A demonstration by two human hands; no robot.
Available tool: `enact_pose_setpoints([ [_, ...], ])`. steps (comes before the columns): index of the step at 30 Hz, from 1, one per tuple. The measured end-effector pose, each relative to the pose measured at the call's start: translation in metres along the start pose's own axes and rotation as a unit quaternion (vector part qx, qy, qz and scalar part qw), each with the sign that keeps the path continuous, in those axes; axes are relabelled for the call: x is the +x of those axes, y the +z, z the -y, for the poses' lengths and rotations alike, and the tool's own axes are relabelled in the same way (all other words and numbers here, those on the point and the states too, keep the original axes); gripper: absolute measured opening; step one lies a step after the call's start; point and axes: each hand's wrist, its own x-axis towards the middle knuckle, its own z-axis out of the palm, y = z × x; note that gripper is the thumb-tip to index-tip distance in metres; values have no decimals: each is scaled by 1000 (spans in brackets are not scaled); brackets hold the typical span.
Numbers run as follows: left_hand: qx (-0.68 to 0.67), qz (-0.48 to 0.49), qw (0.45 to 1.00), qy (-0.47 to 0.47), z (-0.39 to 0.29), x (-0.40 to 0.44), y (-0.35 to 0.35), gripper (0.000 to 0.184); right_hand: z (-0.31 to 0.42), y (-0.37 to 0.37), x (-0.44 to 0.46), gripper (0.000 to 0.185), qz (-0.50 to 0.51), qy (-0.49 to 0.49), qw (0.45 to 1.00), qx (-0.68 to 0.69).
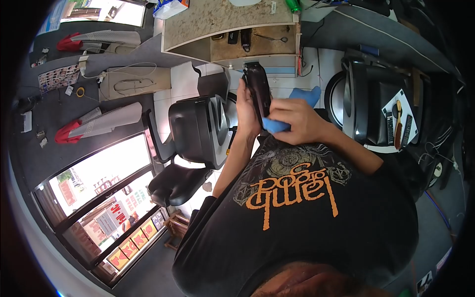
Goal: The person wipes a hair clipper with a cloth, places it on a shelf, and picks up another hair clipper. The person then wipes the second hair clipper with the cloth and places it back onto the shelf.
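Observation:
My left hand [246, 111] is wrapped round a dark hair clipper [257, 88], held upright in front of my chest with its blade end pointing away from me. My right hand [298, 120] is closed on a blue cloth [277, 125]. One end of the cloth sticks out below the fingers beside the clipper's lower end, and another part shows behind the knuckles. Whether the cloth touches the clipper I cannot tell.
Ahead stands a cabinet [222, 21] whose open compartment holds dark clippers [246, 39] and scissors [271, 37]. A black barber chair [190, 131] is at left. Another chair [378, 104] at right carries a white board [406, 111] with a brush [398, 131] and remotes.

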Motion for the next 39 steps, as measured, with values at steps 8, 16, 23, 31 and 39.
enact_pose_setpoints([
  [8,21,-19,999,-16,-9,-5,18,68,-7,-21,23,26,-135,83,987,20],
  [16,20,-20,999,36,8,-4,17,66,-15,-7,32,30,-115,29,984,-132],
  [23,65,70,995,6,-1,-3,-13,65,-2,1,-5,24,61,85,992,69],
  [31,94,79,992,9,0,-15,4,63,-6,-28,19,26,-174,150,973,-34],
  [39,204,130,970,34,9,-27,13,50,-9,-38,34,28,-163,48,971,-168],
])
